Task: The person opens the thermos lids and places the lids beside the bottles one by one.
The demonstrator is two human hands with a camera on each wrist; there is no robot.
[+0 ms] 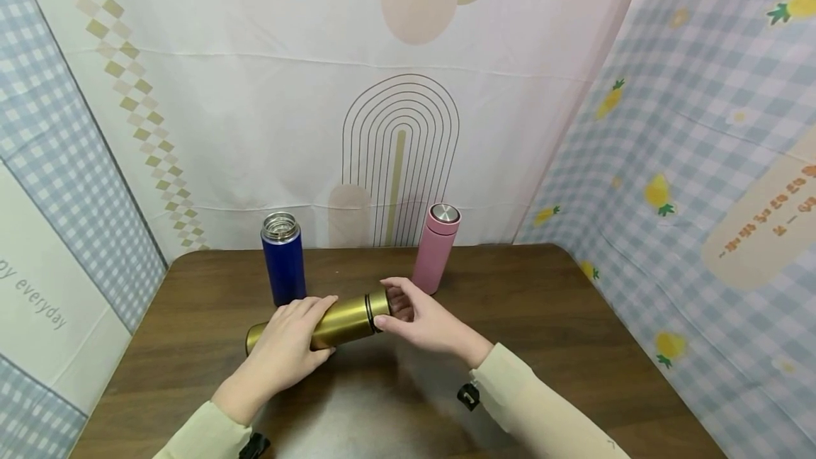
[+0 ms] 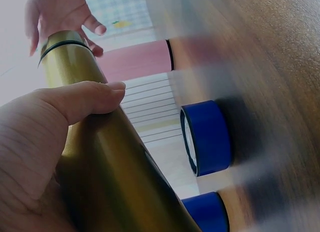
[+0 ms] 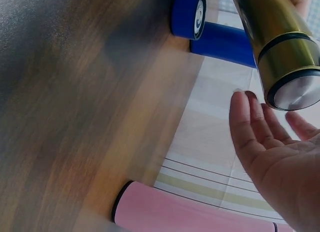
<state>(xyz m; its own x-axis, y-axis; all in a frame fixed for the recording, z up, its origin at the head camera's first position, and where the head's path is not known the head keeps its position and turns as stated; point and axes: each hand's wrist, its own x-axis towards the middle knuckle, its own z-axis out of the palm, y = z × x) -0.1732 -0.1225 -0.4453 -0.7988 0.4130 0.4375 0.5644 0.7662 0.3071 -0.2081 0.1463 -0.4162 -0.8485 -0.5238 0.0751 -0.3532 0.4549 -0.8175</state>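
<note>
A gold thermos bottle (image 1: pixel 344 322) lies tilted sideways above the table, gripped round its body by my left hand (image 1: pixel 283 347). In the left wrist view the thumb (image 2: pixel 95 98) lies across the bottle's side. My right hand (image 1: pixel 440 323) is at the capped end, fingers spread and loosely bent around the gold cap (image 1: pixel 380 303). The right wrist view shows those fingers (image 3: pixel 244 117) just off the cap's silver end (image 3: pixel 299 92). Behind the left hand stands an uncapped blue thermos bottle (image 1: pixel 284 264). Its blue lid (image 2: pixel 207 137) rests on the table, hidden in the head view.
A pink thermos bottle (image 1: pixel 436 253) with its cap on stands at the back, just beyond the right hand. The brown wooden table (image 1: pixel 542 346) ends at a patterned cloth backdrop (image 1: pixel 268 126), with checked cloth (image 1: pixel 637 183) at the sides.
</note>
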